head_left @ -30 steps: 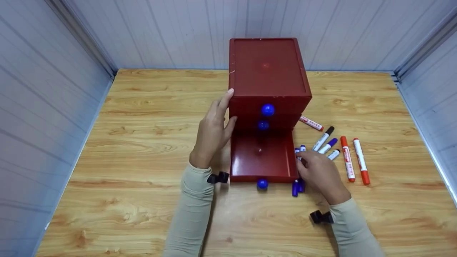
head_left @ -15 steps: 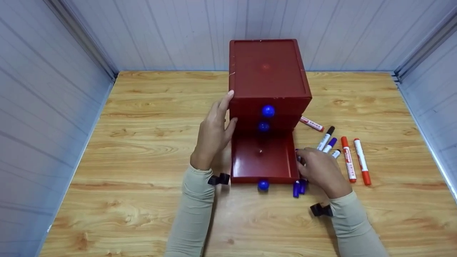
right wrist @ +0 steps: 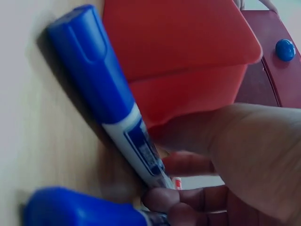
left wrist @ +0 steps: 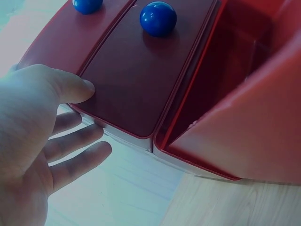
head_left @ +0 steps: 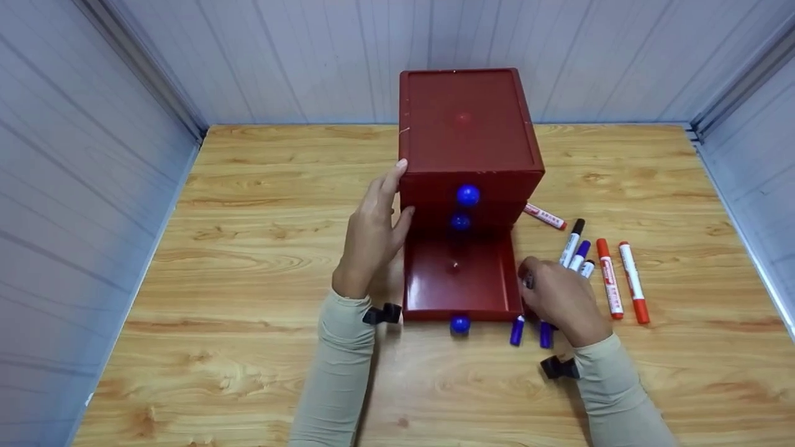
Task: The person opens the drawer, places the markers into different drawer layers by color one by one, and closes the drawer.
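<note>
A dark red drawer cabinet (head_left: 464, 121) with blue ball knobs stands with its bottom drawer (head_left: 456, 288) pulled out. My left hand (head_left: 371, 239) rests at the cabinet's left front edge, fingers straight along the side. Its thumb (left wrist: 77, 89) lies on the front face. Right of the drawer, my right hand (head_left: 559, 298) bends its fingers round the barrel of a blue-capped marker (right wrist: 89, 66). A second blue-capped marker (right wrist: 80, 209) lies beside it, its far end by my fingertips. The lower barrels are partly hidden by the hand.
Past my right hand lie a black-capped marker (head_left: 572, 242), a purple-capped marker (head_left: 581, 256) and two red markers (head_left: 610, 279) (head_left: 632, 279). Another red marker (head_left: 545, 216) lies by the cabinet's right side. A panelled wall (head_left: 298, 62) stands behind the table.
The two blue caps in front of my right hand have moved apart, one shifting right. The blue ends beyond my fingers are no longer visible. My left hand keeps its place.
</note>
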{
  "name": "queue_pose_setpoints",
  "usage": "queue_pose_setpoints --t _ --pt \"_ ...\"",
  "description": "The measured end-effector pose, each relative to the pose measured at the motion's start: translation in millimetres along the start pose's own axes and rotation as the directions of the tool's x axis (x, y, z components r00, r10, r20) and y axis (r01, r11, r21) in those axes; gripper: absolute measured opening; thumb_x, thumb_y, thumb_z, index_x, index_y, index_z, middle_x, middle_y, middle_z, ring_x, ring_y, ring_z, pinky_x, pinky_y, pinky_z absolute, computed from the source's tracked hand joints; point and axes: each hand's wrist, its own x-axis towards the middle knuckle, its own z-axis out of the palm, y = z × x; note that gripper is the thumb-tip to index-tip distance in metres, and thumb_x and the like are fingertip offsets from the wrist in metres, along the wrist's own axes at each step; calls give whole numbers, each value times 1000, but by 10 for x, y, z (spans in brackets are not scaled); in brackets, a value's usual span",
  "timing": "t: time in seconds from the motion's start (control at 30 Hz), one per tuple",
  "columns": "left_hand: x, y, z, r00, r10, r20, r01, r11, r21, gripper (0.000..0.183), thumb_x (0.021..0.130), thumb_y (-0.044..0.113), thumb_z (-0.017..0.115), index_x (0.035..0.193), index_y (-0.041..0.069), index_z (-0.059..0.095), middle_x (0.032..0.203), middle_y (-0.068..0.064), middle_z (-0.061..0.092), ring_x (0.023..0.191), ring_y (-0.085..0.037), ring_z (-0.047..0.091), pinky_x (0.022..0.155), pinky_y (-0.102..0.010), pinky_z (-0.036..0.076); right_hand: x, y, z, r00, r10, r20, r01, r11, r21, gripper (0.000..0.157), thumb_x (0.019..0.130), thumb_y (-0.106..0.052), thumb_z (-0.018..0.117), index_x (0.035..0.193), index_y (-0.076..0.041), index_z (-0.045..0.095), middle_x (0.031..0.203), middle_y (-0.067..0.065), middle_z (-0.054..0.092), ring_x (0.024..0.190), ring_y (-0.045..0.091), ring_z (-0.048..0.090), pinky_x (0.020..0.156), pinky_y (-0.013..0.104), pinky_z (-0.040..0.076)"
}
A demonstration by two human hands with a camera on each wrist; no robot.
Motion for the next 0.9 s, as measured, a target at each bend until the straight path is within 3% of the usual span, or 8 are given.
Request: queue_pose_setpoints --t 0.13,0.33,0.47,0.63,0.9 --pt "-4 -5 0 1000 1 -1 -1 1000 1 71 94 9 67 154 19 31 131 -14 56 110 -22 61 78 -34 55 15 -6 4 997 70 28 -71 997 41 33 96 -30 62 119 -6 63 87 8 67 61 19 58 50 34 46" --pt "-10 12 5 1000 -7 -13 7 1000 -6 70 93 8 68 154 18 33 131 -15 57 110 -22 61 82 -36 55 22 17 -20 994 112 4 -112 993 45 50 94 -30 63 136 -3 55 89 14 67 66 24 59 54 43 49" --pt "-20 35 22 1000 -15 -5 15 1000 -15 70 94 8 68 154 18 33 132 -15 56 112 -22 61 87 -36 55 3 39 -66 992 123 27 -125 991 52 53 93 -31 63 138 -3 54 91 15 67 70 26 59 56 44 49" --pt "-2 50 53 1000 -4 3 4 1000 3 70 94 12 67 155 20 33 129 -14 58 112 -21 62 87 -36 55 7 55 -171 983 155 97 -164 982 94 51 94 -30 63 138 -5 54 84 10 64 66 24 59 54 38 46" --pt "-11 14 7 1000 -8 -30 9 1000 30 74 91 9 69 154 20 33 123 -14 60 110 -22 62 85 -38 56 121 36 -307 990 133 46 -137 985 108 51 90 -25 62 137 -8 54 80 5 65 60 20 59 49 36 43"
